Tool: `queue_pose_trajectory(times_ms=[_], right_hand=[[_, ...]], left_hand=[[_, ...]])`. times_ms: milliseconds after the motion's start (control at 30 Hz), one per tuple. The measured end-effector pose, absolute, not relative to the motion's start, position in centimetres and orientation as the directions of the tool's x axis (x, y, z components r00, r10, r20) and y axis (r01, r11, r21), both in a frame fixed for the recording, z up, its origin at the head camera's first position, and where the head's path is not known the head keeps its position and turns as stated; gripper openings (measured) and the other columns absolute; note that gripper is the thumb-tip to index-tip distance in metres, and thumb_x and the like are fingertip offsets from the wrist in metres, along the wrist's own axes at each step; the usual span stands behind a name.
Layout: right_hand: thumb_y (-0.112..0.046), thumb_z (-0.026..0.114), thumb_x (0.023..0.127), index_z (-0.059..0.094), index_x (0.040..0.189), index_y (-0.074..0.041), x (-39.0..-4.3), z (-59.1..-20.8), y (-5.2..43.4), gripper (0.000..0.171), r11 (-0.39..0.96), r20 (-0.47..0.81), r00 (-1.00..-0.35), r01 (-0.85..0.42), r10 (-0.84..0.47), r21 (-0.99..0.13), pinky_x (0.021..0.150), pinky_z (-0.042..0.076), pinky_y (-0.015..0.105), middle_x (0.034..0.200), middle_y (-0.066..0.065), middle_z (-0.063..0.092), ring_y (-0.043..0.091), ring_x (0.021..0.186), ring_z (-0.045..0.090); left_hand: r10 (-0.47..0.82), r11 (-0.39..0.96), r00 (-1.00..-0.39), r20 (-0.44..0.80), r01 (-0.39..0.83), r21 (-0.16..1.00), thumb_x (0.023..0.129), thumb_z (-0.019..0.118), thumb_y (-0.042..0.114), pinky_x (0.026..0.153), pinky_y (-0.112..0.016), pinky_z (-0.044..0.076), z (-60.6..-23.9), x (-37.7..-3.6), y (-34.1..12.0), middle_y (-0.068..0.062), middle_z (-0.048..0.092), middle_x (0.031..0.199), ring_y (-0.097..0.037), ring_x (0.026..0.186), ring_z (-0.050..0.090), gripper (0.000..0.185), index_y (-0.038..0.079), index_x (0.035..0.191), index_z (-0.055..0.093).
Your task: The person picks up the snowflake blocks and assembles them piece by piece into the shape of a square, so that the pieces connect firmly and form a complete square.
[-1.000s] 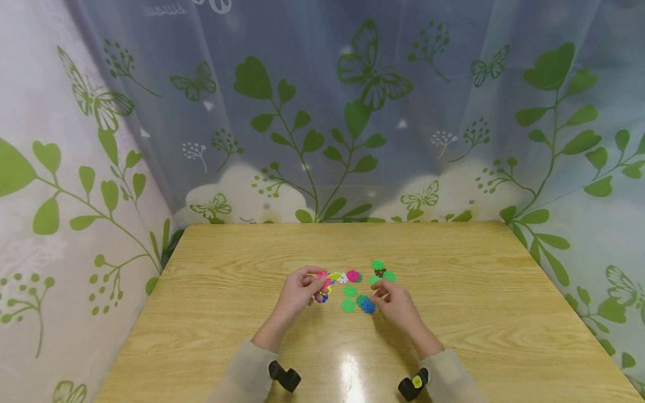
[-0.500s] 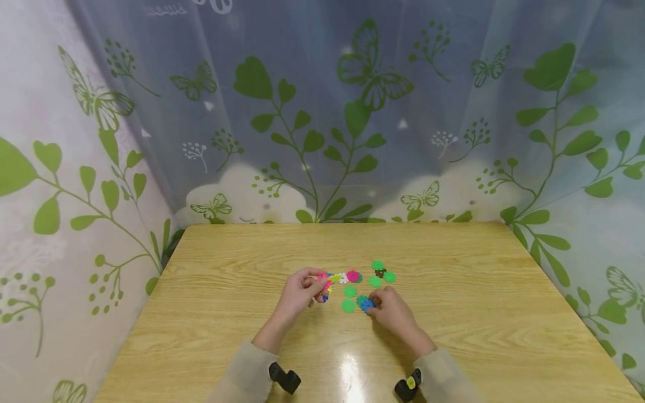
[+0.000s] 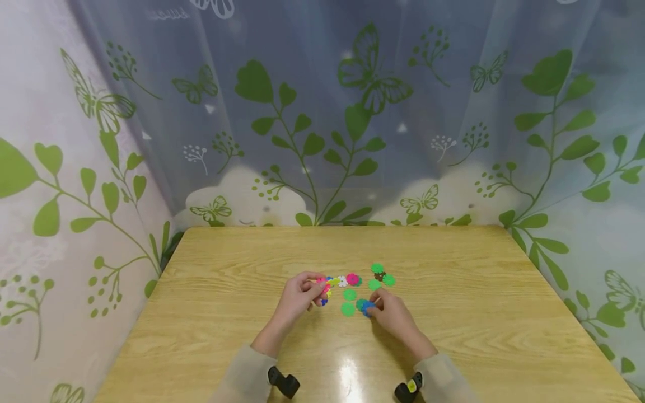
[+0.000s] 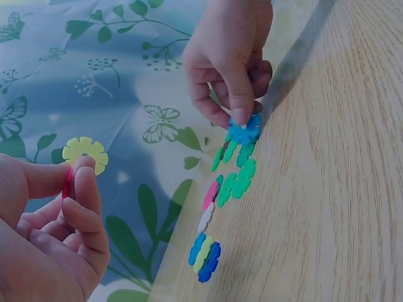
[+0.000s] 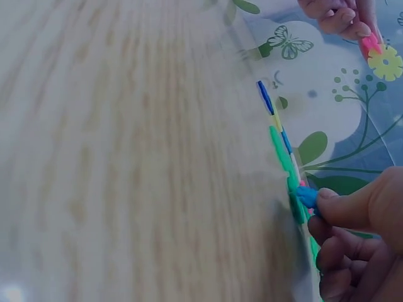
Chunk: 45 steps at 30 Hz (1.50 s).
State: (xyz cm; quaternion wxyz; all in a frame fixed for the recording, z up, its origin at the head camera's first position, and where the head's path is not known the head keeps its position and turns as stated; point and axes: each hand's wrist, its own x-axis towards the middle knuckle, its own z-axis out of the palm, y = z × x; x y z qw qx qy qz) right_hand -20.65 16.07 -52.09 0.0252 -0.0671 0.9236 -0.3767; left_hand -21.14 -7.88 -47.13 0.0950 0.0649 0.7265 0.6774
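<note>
blue disc (image 4: 245,128) | right hand (image 3: 392,314) pinches | left hand (image 3: 298,295) holds yellow-pink discs (image 4: 84,155) | green discs (image 3: 349,301) beside

The left hand (image 4: 44,233) pinches a yellow disc (image 4: 85,154); the right hand (image 4: 230,53) pinches a blue disc (image 4: 244,129) on the desk (image 4: 327,189).

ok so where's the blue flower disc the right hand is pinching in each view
Head: blue disc just below table centre, at the right hand's fingertips.
Left wrist: upper middle, under those fingertips.
Right wrist: lower right, seen edge-on.
Shared landmark: the yellow disc held by the left hand.
</note>
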Motion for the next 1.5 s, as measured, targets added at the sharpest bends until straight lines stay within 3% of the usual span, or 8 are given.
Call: queue_pose_trajectory(times_ms=[467, 633, 767, 900, 1000, 1167, 1500], right_hand=[[-0.005, 0.065, 0.087, 0.058, 0.096, -0.009, -20.9, -51.1, 15.5, 0.012, 0.521, 0.210, -0.970, -0.242, -0.121, -0.819, 0.048, 0.039, 0.021, 0.072, -0.001, 0.056, 0.012, 0.060, 0.047], [-0.006, 0.060, 0.091, 0.055, 0.103, -0.004, -21.0, -50.3, 15.1, 0.014, 0.437, 0.241, -0.963, -0.268, -0.119, -0.859, 0.046, 0.039, 0.020, 0.071, 0.005, 0.059, 0.012, 0.057, 0.049], [-0.006, 0.059, 0.091, 0.054, 0.105, -0.001, -21.1, -49.6, 14.8, 0.015, 0.363, 0.270, -0.956, -0.295, -0.119, -0.884, 0.047, 0.043, 0.021, 0.070, 0.005, 0.060, 0.023, 0.058, 0.053], [-0.006, 0.058, 0.092, 0.053, 0.106, -0.001, -21.0, -48.9, 14.4, 0.015, 0.291, 0.313, -0.943, -0.333, -0.116, -0.897, 0.045, 0.044, 0.021, 0.071, 0.009, 0.060, 0.025, 0.056, 0.054], [-0.007, 0.058, 0.092, 0.052, 0.107, 0.000, -20.8, -48.5, 14.0, 0.017, 0.243, 0.307, -0.946, -0.324, -0.107, -0.914, 0.047, 0.047, 0.024, 0.072, 0.015, 0.061, 0.020, 0.055, 0.054], [-0.007, 0.058, 0.092, 0.052, 0.108, 0.000, -20.8, -48.2, 13.5, 0.018, 0.185, 0.273, -0.958, -0.286, -0.092, -0.940, 0.048, 0.050, 0.028, 0.074, 0.019, 0.062, 0.026, 0.056, 0.055], [-0.005, 0.058, 0.092, 0.053, 0.107, 0.002, -20.8, -47.3, 12.9, 0.017, 0.136, 0.240, -0.968, -0.249, -0.077, -0.959, 0.049, 0.048, 0.021, 0.073, 0.020, 0.061, 0.038, 0.059, 0.055]], left_hand=[[0.224, 0.096, -0.974, -0.038, -0.016, 0.995, 0.095, 0.055, 0.012, 0.045, -0.018, 0.039, -44.6, -19.6, -7.8, -0.020, 0.065, 0.080, -0.011, 0.056, 0.055, 0.025, -0.001, 0.115, 0.057], [0.224, 0.096, -0.974, -0.046, -0.026, 0.995, 0.095, 0.055, 0.012, 0.046, -0.018, 0.039, -44.5, -19.7, -7.8, -0.019, 0.065, 0.080, -0.011, 0.056, 0.055, 0.026, -0.001, 0.117, 0.057], [0.224, 0.094, -0.974, -0.044, -0.023, 0.995, 0.095, 0.056, 0.013, 0.045, -0.019, 0.039, -45.4, -20.2, -7.8, -0.018, 0.066, 0.080, -0.012, 0.056, 0.055, 0.026, 0.000, 0.117, 0.057], [0.221, 0.086, -0.975, -0.033, -0.014, 0.996, 0.094, 0.057, 0.018, 0.046, -0.021, 0.040, -47.1, -21.0, -7.9, -0.013, 0.066, 0.078, -0.014, 0.056, 0.057, 0.031, 0.000, 0.119, 0.056], [0.216, 0.088, -0.976, -0.029, -0.010, 0.996, 0.093, 0.059, 0.022, 0.046, -0.022, 0.040, -47.5, -21.1, -7.8, -0.010, 0.066, 0.077, -0.016, 0.057, 0.058, 0.034, 0.000, 0.119, 0.056], [0.210, 0.093, -0.977, -0.030, -0.011, 0.996, 0.092, 0.060, 0.023, 0.046, -0.020, 0.040, -47.5, -21.1, -7.7, -0.014, 0.066, 0.079, -0.018, 0.057, 0.058, 0.035, 0.000, 0.118, 0.057], [0.219, 0.077, -0.975, -0.039, -0.022, 0.997, 0.094, 0.056, 0.011, 0.046, -0.020, 0.040, -46.9, -21.0, -7.5, -0.026, 0.064, 0.084, -0.025, 0.060, 0.058, 0.026, -0.003, 0.116, 0.057]])
